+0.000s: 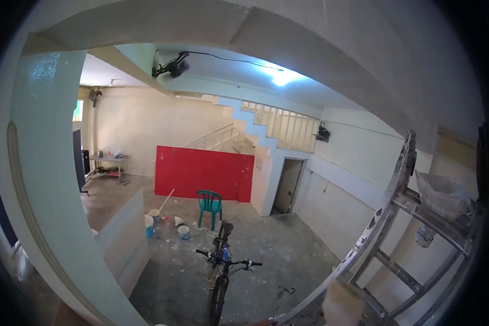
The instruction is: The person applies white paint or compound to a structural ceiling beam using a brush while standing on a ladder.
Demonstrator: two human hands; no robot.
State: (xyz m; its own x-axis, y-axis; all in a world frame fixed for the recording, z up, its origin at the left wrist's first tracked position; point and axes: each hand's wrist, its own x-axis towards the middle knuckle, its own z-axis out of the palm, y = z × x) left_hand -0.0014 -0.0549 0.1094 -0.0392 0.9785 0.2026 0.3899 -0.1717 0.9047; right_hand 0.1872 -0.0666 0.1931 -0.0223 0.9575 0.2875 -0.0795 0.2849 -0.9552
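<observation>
Neither of my hands shows clearly. At the lower right edge rises a blurred cream-coloured shape, wider toward its top, in front of the ladder; what it is I cannot make out. A small pinkish bit shows at the bottom edge, too little to tell if it belongs to a hand. The paint-spattered ladder stands close on the right. On its top lies a bag of cloudy plastic, and a small spattered container hangs or sits below it.
A pale column and a beam frame the view. Below stand a bicycle, a green chair, several paint buckets and a red panel. Stairs, a doorway and a table are farther back.
</observation>
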